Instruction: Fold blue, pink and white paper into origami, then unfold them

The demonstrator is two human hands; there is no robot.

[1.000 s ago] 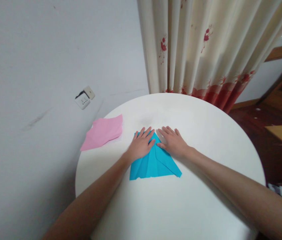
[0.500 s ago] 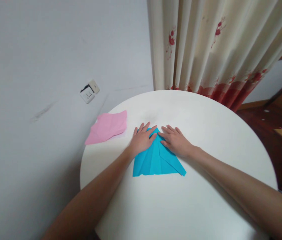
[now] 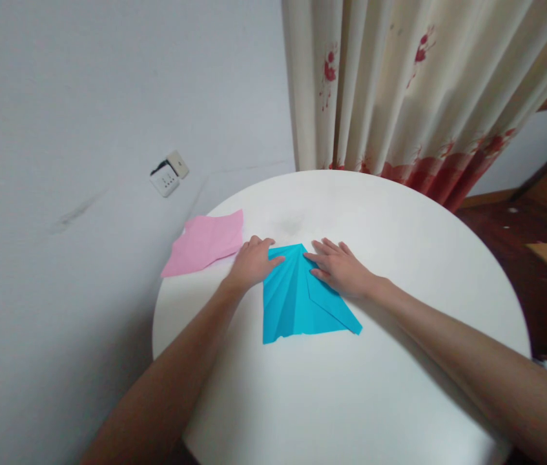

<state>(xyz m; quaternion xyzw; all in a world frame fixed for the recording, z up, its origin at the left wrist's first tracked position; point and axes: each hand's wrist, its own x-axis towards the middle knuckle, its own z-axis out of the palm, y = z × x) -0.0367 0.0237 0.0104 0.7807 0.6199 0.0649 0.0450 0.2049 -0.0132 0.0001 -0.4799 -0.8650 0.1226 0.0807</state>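
Two bare hands press a folded, fan-creased blue paper sheet [image 3: 302, 300] flat at the middle of the round white worktop [image 3: 399, 245].

The left hand [image 3: 252, 261], fingers loosely curled, rests on the paper's far-left edge; the right hand [image 3: 341, 270] lies spread flat on the right flap. The paper looks light, thin and easily creased, best pinched at its edges. A pink paper sheet [image 3: 205, 241] lies far left.

One head-worn view, forward and steeply down onto the round table [image 3: 399, 400], close.
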